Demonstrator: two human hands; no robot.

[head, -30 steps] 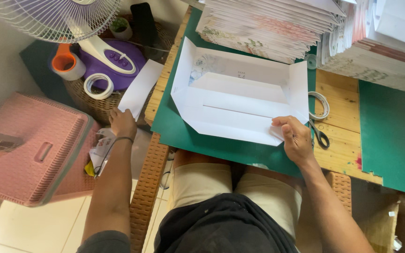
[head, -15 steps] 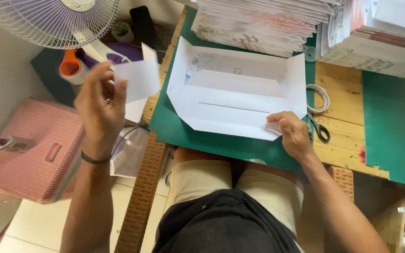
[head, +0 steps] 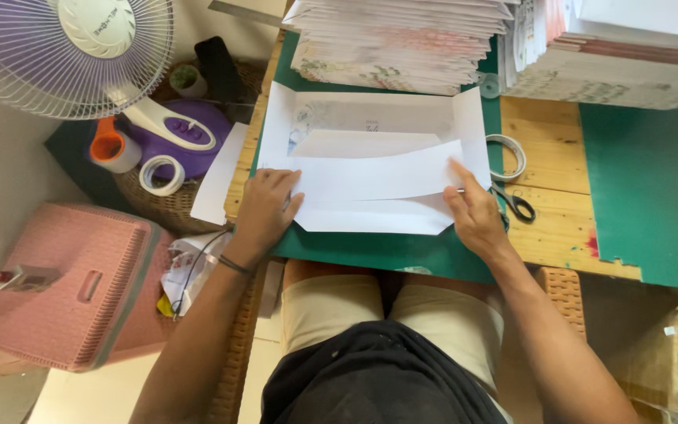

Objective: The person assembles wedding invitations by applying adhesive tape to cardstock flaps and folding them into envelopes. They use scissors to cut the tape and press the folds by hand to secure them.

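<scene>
Now both hands on paper (head: 370,169), green mat (head: 378,247), wood table (head: 555,212)

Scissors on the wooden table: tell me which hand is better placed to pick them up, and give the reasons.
Right. The right hand rests on the folded white sheet just beside the scissors, while the left hand presses the sheet's far end, across the green mat.

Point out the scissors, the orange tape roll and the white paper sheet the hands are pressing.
Scissors (head: 515,202): head view, on the black handles.
Orange tape roll (head: 106,146): head view, on its orange top.
Paper sheet (head: 370,177): head view, on the folded middle flap.
</scene>
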